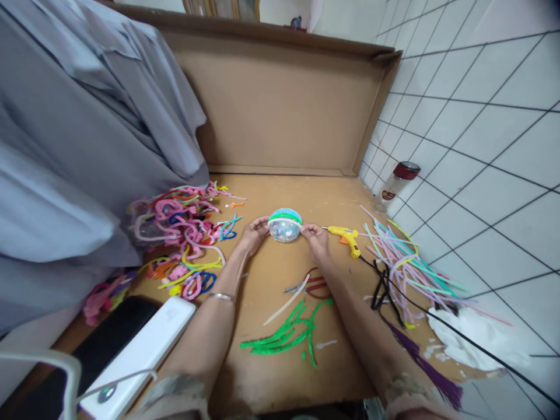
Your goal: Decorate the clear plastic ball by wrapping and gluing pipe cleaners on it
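A round clear ball (285,230) with a blue top and green and white bands around its middle is held between both hands over the table. My left hand (255,234) pinches its left side, and my right hand (315,238) pinches its right side. Just right of my right hand lies a yellow glue gun (347,236), its nozzle close to the fingers. Nearer to me are several green pipe cleaner pieces (284,335), a white strip (289,300) and red-handled scissors (317,284), partly hidden by my right forearm.
A tangle of coloured pipe cleaners (179,227) lies left. Straight ones (402,262) lie right, with a black cord (433,318), purple strands (420,364) and a white cloth (472,335). A jar (396,184) stands by the tiles. A white power bank (144,356) lies front left; cardboard (280,99) stands behind.
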`<action>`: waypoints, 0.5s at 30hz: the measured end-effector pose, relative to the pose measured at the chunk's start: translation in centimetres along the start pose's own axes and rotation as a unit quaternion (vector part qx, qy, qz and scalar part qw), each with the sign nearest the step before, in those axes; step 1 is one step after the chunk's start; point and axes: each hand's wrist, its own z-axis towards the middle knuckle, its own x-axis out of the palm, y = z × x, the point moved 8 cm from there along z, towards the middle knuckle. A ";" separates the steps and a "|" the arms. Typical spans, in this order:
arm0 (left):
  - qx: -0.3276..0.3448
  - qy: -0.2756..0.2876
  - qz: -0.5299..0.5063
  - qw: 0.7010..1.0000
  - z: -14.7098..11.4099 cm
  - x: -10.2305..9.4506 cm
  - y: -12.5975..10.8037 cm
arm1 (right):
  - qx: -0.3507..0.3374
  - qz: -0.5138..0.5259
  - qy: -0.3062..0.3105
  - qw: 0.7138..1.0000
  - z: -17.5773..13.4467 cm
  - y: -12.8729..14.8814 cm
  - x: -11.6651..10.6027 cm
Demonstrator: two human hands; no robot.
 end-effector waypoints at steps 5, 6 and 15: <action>-0.001 -0.004 0.006 1.000 -0.1 0.1 -0.2 | -0.013 -0.002 0.002 1.000 -0.3 0.4 0.5; -0.002 -0.006 0.009 1.000 -0.1 0.0 -0.2 | -0.014 -0.005 0.003 1.000 -0.4 0.4 0.6; 0.000 -0.013 0.022 1.000 0.0 -0.2 -0.1 | 0.027 0.032 -0.002 0.999 -0.4 0.0 0.9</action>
